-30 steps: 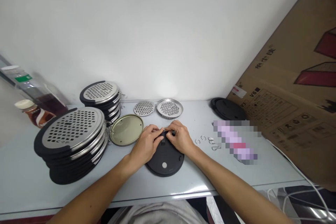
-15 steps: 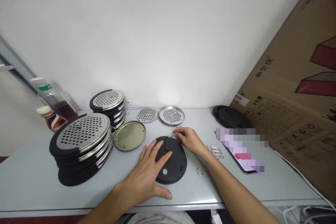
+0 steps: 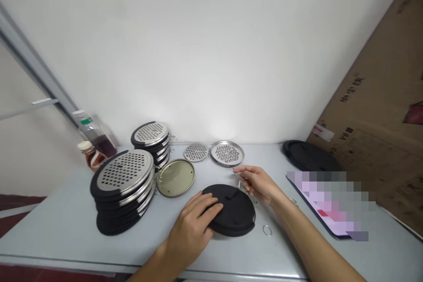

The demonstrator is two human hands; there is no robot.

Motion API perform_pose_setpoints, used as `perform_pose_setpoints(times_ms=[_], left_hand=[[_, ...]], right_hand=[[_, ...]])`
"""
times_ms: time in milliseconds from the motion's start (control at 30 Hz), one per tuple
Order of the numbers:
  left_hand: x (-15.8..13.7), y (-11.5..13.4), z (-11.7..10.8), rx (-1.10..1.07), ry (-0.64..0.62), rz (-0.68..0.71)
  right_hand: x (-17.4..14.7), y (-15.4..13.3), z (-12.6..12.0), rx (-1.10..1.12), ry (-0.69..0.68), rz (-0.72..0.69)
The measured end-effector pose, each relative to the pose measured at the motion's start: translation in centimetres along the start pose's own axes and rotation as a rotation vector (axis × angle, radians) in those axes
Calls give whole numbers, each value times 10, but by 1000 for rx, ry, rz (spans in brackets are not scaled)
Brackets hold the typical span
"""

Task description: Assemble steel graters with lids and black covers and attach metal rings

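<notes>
A round black disc-shaped part (image 3: 233, 211) is tilted at the front middle of the table, its near edge slightly raised. My left hand (image 3: 194, 224) is closed on its left side, fingers over the top and thumb tucked at the rim. At the disc's far right edge, my right hand (image 3: 259, 184) pinches a thin metal wire clip (image 3: 253, 198), part of it hidden by the fingers. A small metal ring (image 3: 267, 230) lies on the table to the right of the disc.
Stacks of perforated metal discs with black rims (image 3: 122, 174) (image 3: 151, 134) stand left. A gold-toned lid (image 3: 176, 178), a perforated plate (image 3: 196, 152) and a rimmed metal disc (image 3: 227, 153) lie behind. Bottles (image 3: 99, 136), a phone (image 3: 325, 207), black discs (image 3: 310, 156) and a carton (image 3: 373, 150) flank them.
The black disc has gone from lying flat to tilted, with my left hand now gripping its edge. My right hand has shifted slightly at the wire clip. The camera view has turned left.
</notes>
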State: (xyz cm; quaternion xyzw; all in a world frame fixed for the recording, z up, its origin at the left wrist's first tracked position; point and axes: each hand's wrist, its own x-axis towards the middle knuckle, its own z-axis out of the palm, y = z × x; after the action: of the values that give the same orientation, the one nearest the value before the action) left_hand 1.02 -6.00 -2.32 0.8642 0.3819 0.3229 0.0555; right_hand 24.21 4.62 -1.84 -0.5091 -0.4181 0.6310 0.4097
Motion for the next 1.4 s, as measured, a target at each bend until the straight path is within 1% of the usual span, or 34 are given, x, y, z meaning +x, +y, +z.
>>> perform_pose_setpoints(times_ms=[67,133,233,300,367,400,433,500,600,667,733,900,1000,1067,1233,1300,1367,1400], left_hand=[[8,0,-11,-53,87,-14],[21,3,-29,-112,143,-95],[52,2,-68,-193,181,-328],[76,-11,-99,-303,218,-478],[98,-36,-131,-420,276,-574],[108,-53,-146,-486,339,-647],[116,-71,-160,-562,392,-758],[127,-108,-180,-576,412,-845],[128,-154,-195,-538,411,-979],[122,-174,-197,-464,401,-1064],[116,-189,-196,-365,378,-1121],[111,-213,-203,-23,290,-1166],[114,-221,-212,174,246,-1158],[114,-223,-217,268,229,-1133],[104,-223,-223,441,178,-1067],[102,-219,-225,498,156,-1027],[104,-207,-228,551,147,-965],[107,-196,-228,579,154,-928]], right_hand=[[0,0,-1,-14,29,-25],[0,-1,-2,-22,47,-46],[-1,-3,-4,-14,7,-59],[-2,-3,-4,-22,-25,-53],[-3,-2,-1,-43,-40,-38],[-4,-1,1,-56,-50,-36],[-4,0,3,-71,-64,-40],[-5,1,7,-100,-94,-60],[-7,2,11,-140,-119,-81],[-8,3,12,-160,-129,-88],[-8,3,13,-177,-138,-94],[-5,6,13,-205,-123,-106],[-4,7,12,-220,-112,-109],[-4,7,11,-236,-99,-107],[-4,6,12,-262,-92,-114],[-3,8,13,-272,-100,-124],[-1,10,13,-287,-107,-136],[0,11,13,-295,-111,-141]])
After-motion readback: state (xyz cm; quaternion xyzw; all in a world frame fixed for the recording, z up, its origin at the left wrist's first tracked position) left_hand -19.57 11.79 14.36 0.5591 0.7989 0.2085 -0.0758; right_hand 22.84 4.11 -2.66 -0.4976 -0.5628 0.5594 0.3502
